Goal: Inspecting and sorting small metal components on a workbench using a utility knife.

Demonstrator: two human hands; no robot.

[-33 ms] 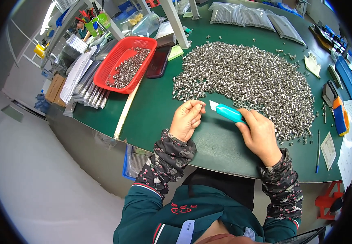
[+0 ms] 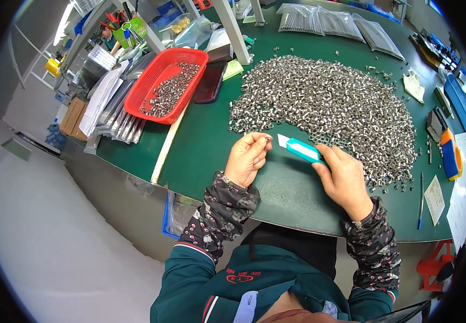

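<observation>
My left hand (image 2: 247,156) pinches a small metal ring (image 2: 268,139) between thumb and fingertips, just above the near edge of a big heap. In my right hand (image 2: 343,175) is a teal utility knife (image 2: 304,150). Its bare blade points left at the ring, a short gap away from it. The heap of small shiny metal rings (image 2: 330,102) spreads over the green table (image 2: 206,161) beyond both hands. To the left stands a red plastic basket (image 2: 136,97), with more small metal pieces at its bottom.
A dark phone-like slab (image 2: 210,83) lies beside the basket, and stacked papers and bags (image 2: 109,107) sit left of it. Clear bags of rods (image 2: 322,22) lie at the back. On the right are a pen (image 2: 420,202), a paper tag (image 2: 434,199) and a blue-orange tape dispenser (image 2: 451,153).
The knife has rolled slightly in my right hand, so a bright strip now shows along its handle. My left hand and the ring stay in place.
</observation>
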